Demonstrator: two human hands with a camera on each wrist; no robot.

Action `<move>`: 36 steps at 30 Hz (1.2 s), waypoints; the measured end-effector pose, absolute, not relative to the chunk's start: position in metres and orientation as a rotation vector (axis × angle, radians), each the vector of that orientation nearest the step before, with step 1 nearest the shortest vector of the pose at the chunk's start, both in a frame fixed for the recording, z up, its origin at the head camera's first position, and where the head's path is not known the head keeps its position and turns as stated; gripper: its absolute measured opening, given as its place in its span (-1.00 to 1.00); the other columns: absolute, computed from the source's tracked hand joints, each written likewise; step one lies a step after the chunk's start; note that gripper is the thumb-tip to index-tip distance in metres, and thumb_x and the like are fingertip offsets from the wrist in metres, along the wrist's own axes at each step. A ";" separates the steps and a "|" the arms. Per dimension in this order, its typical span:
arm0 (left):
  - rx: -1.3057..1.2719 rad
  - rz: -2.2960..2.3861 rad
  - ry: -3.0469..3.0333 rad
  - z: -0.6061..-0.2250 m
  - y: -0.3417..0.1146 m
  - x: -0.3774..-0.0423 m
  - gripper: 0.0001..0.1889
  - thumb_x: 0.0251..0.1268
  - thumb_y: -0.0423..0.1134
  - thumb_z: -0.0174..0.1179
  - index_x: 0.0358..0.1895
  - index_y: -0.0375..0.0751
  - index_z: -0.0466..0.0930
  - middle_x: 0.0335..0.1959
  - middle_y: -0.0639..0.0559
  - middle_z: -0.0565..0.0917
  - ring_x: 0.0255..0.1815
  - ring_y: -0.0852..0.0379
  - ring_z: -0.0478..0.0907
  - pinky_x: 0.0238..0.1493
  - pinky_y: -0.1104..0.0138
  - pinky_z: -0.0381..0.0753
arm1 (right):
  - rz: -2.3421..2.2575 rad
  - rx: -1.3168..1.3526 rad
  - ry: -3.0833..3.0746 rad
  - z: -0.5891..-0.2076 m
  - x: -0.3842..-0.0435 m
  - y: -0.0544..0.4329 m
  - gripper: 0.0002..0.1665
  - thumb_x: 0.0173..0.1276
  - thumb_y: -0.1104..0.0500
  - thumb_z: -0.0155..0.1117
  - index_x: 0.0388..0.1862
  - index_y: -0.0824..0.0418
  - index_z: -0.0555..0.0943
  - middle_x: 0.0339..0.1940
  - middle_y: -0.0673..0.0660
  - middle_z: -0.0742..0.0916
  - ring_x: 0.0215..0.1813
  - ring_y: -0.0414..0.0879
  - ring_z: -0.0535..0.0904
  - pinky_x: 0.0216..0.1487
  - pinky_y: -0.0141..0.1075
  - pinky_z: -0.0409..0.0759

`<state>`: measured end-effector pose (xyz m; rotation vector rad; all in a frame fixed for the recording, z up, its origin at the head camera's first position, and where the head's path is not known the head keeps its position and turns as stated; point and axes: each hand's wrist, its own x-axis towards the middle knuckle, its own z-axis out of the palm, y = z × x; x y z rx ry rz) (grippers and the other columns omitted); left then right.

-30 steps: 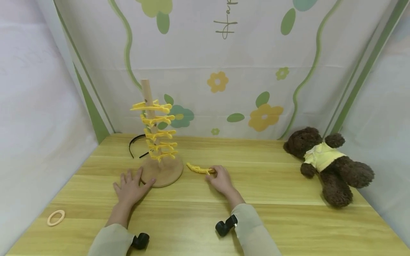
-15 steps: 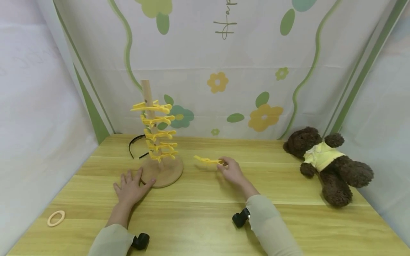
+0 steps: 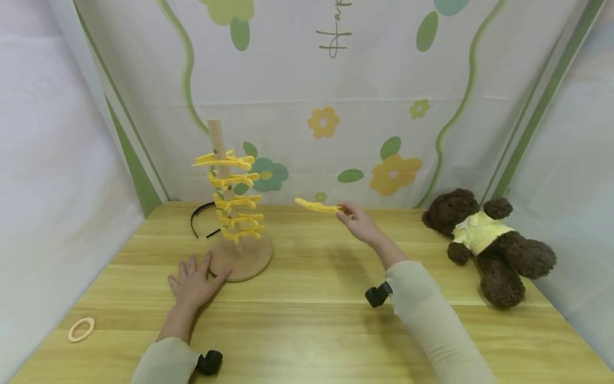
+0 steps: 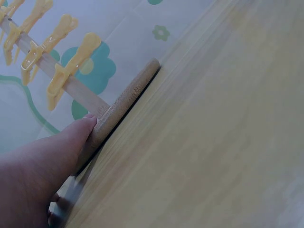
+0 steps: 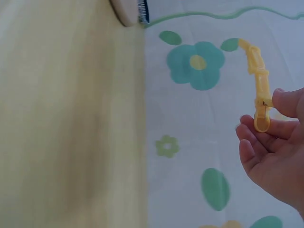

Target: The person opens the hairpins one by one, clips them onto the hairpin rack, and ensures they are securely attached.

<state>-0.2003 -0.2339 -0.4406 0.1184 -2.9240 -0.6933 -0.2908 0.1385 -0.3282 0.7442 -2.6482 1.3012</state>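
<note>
A wooden stand, an upright pole point(image 3: 215, 135) on a round base point(image 3: 254, 261), carries several yellow clothespins point(image 3: 238, 202) at different heights. My left hand point(image 3: 194, 286) lies with fingers spread on the table, its thumb over the edge of the base; the left wrist view shows that thumb point(image 4: 76, 135) up close. To the right of the stand, my right hand point(image 3: 362, 225) pinches another yellow clothespin point(image 3: 316, 206) by one end, raised above the table and pointing left. In the right wrist view the clothespin point(image 5: 259, 80) sits between thumb and fingers.
A black toothed headband point(image 3: 196, 216) lies behind the stand. At the front left is a pale ring point(image 3: 81, 330). A brown teddy bear point(image 3: 484, 240) in a yellow shirt lies on the right of the wooden table point(image 3: 307, 330). A flower-printed cloth point(image 3: 288, 64) hangs behind.
My right hand has lifted the clothespin from near the tabletop, moving it up and to the right. My left hand has stayed at the base.
</note>
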 end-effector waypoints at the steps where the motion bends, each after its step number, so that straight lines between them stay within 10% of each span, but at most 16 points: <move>1: 0.119 -0.691 -2.925 -0.441 -0.234 -0.200 -0.09 0.04 0.38 -0.21 0.32 -0.23 -0.07 0.22 -0.55 -0.20 0.17 -0.49 -0.41 -0.11 -0.29 -0.58 | 1.295 0.758 -2.634 -0.321 -0.292 0.138 -0.60 0.34 0.20 -0.07 0.07 0.42 0.33 -0.09 0.31 0.51 -0.08 0.09 0.41 -0.07 -0.10 0.38; 36: 0.111 -0.713 -2.915 -0.437 -0.233 -0.198 -0.09 0.04 0.37 -0.19 0.31 -0.25 -0.05 0.22 -0.55 -0.20 0.17 -0.50 -0.40 -0.11 -0.30 -0.56 | 1.334 0.868 -2.349 -0.180 -0.303 0.032 -0.79 0.25 0.23 0.08 -0.24 0.36 0.53 -0.46 0.14 0.58 -0.51 -0.11 0.35 -0.51 -0.39 0.32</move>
